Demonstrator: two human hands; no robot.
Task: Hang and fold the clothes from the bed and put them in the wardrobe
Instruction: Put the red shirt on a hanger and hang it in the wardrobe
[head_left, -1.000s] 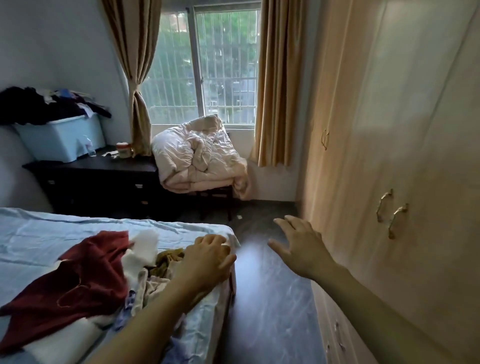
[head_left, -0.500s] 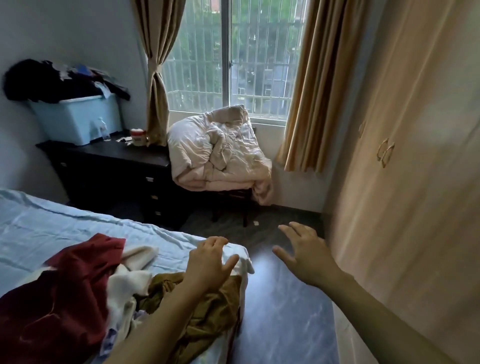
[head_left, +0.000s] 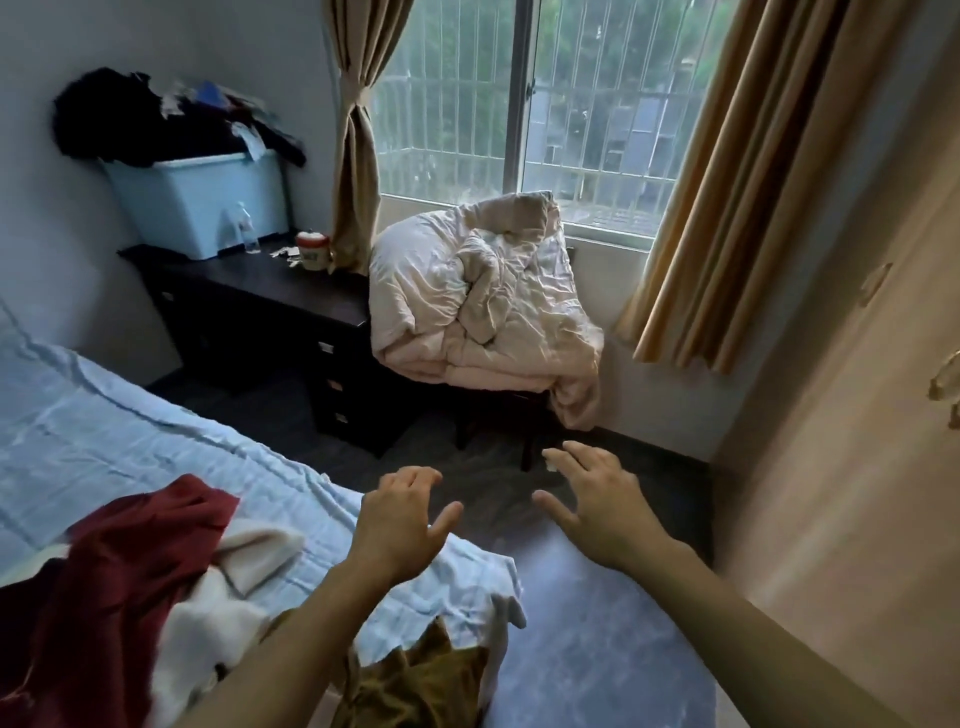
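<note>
Dark red garment (head_left: 119, 561), cream garment (head_left: 228, 597), mustard garment (head_left: 415, 686), pale blue bedsheet (head_left: 130, 441), tan wardrobe (head_left: 841, 493).

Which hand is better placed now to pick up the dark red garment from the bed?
Left. The left hand hovers over the bed corner, nearer the dark red garment; the right hand is over the floor, toward the wardrobe.

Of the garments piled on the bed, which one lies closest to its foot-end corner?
The mustard-brown garment, draped over the bed's corner edge; the dark red garment and the cream one lie further left.
</note>
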